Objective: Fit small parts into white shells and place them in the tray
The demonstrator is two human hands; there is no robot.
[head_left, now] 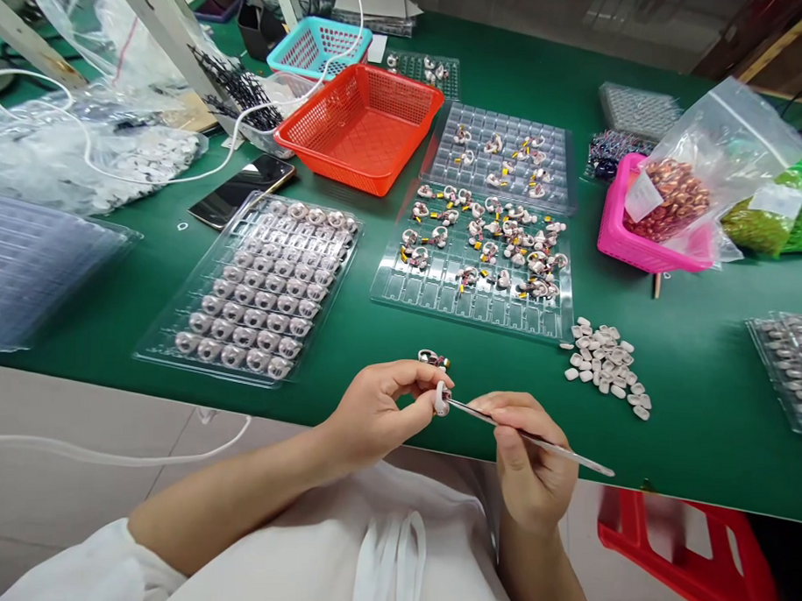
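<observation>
Between thumb and forefinger, my left hand (385, 407) pinches a small white earphone part (441, 400) with dark red innards, over the table's front edge. My right hand (533, 454) grips slim metal tweezers (560, 450) like a pen, and their tip meets the open side of the part. Just behind my left fingers lies another piece (433, 359) with wires and a yellow bit. Small white caps (606, 358) form a loose pile to the right. Beyond my hands, a clear tray (434, 293) carries many similar wired pieces.
A filled tray (263, 291) of round white parts stands left, near a phone (243, 190). Behind are a red basket (360, 137), a blue basket (321, 48) and a second clear tray (502, 146). A pink basket (653, 244) holds bags at right. A red stool (701, 556) stands below.
</observation>
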